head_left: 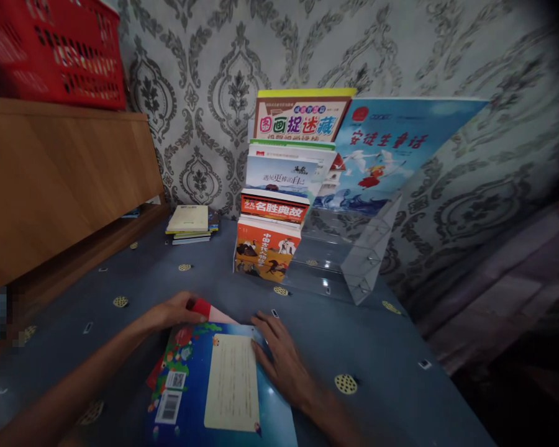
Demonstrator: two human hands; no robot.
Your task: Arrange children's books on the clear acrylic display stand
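Facing upward: blue book point(200, 379) with cream panel point(233, 385)

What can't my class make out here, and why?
In the head view:
Blue book: lower edge cut off by picture bottom.
Red-cornered item: mostly covered by that book.
Cream panel: print too small and blurred.
Red basket: contents mostly hidden by its slotted wall.
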